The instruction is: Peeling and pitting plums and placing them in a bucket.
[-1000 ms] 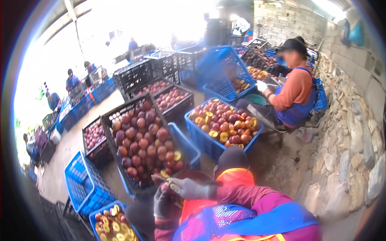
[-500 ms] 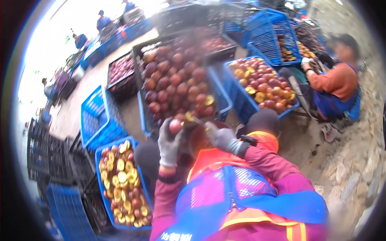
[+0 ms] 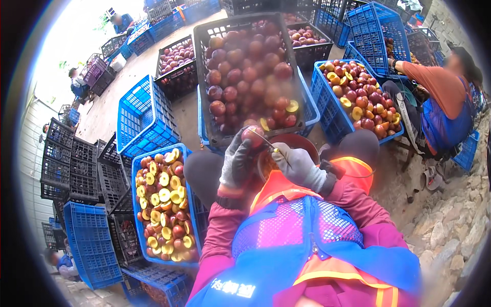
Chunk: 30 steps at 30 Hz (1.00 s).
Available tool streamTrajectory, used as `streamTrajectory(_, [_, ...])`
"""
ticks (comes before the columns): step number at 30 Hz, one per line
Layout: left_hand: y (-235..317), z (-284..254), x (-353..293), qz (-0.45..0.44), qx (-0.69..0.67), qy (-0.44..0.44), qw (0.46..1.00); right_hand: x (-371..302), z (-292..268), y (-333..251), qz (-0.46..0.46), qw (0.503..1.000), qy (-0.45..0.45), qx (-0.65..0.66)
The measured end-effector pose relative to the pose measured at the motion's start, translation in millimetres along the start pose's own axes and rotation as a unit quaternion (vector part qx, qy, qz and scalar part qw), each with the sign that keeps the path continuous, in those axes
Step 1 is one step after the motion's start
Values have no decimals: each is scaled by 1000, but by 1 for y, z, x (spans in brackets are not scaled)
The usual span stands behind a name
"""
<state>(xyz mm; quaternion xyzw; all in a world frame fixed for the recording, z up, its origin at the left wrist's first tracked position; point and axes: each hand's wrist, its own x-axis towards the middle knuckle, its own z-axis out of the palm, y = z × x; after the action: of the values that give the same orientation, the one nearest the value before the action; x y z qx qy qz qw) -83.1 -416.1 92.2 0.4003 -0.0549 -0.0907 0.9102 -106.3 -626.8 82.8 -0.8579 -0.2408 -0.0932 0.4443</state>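
Note:
My left hand (image 3: 237,159), in a grey glove with a dark palm, closes around a reddish plum (image 3: 252,136). The gloved right hand (image 3: 300,165) grips a thin knife (image 3: 267,141), its narrow blade lying against the plum. Just beyond both hands stands a black crate (image 3: 203,97) heaped with plums (image 3: 245,71), and a couple of cut yellow pieces lie at its near right corner. Below my hands, between my knees, a reddish-brown bucket (image 3: 302,140) shows in part; my right glove hides some of it.
To the left, a blue crate (image 3: 135,197) holds halved plums with yellow flesh. An unfilled blue crate (image 3: 123,134) and stacked black crates (image 3: 55,161) stand beyond. On the right are another blue crate (image 3: 318,94) of plums and a seated co-worker (image 3: 445,97).
My hands have come together, bringing the knife against the plum. The yellow cut piece seen by the blade is gone from there. The view has shifted, and the co-worker's arm reaches further out.

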Motion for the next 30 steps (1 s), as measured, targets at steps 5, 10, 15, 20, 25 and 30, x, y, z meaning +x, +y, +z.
streamTrajectory(5, [-1, 27, -8, -2, 28, 4, 1000, 0, 10, 10, 42, 998, -18, -38])
streamTrajectory(10, [-7, 30, -3, -61, -173, 105, 977, -7, 18, -2, 37, 987, -14, -153])
streamTrajectory(15, [-19, -12, 7, 22, 177, 130, 975, -14, 24, 3, 0, 984, -15, -179])
streamTrajectory(20, [-33, -6, 22, 155, 352, 82, 919, -3, 16, 21, 12, 984, -62, -165])
streamTrajectory(25, [-47, 9, 20, -4, 90, 101, 991, -6, 4, 16, 40, 984, -56, -165])
streamTrajectory(30, [-15, 54, 9, -167, -54, 142, 974, -36, -10, 19, -42, 960, -20, -276])
